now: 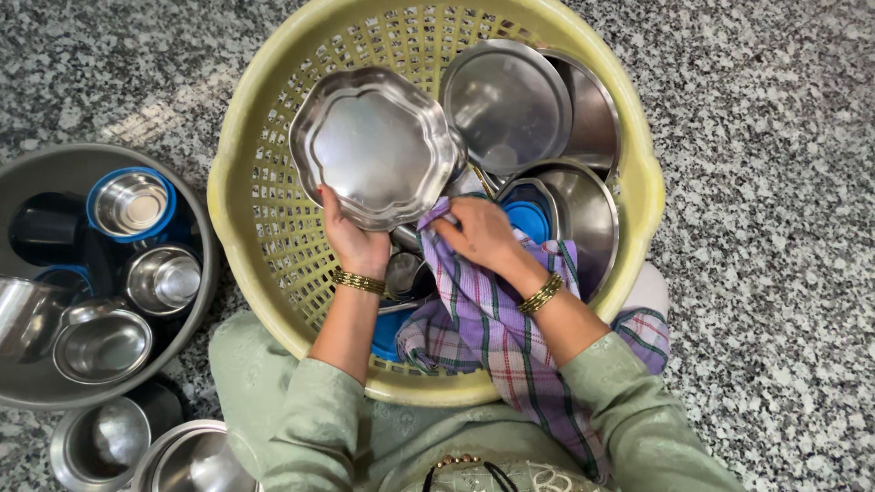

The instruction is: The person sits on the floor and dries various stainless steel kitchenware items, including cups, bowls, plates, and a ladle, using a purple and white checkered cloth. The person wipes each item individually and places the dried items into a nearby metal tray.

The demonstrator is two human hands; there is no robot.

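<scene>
Left hand (354,239) grips scalloped steel plate (375,146) by its near rim, plate tilted up just above the hand, face toward camera. Right hand (476,232) bunched on purple checked cloth (492,328), just right of plate's lower edge & closest to it, both over yellow basket (264,219).

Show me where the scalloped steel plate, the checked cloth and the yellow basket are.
scalloped steel plate (375,144), head view, flat middle.
checked cloth (488,319), head view, purple fold below the wrist.
yellow basket (264,196), head view, left perforated wall.
</scene>
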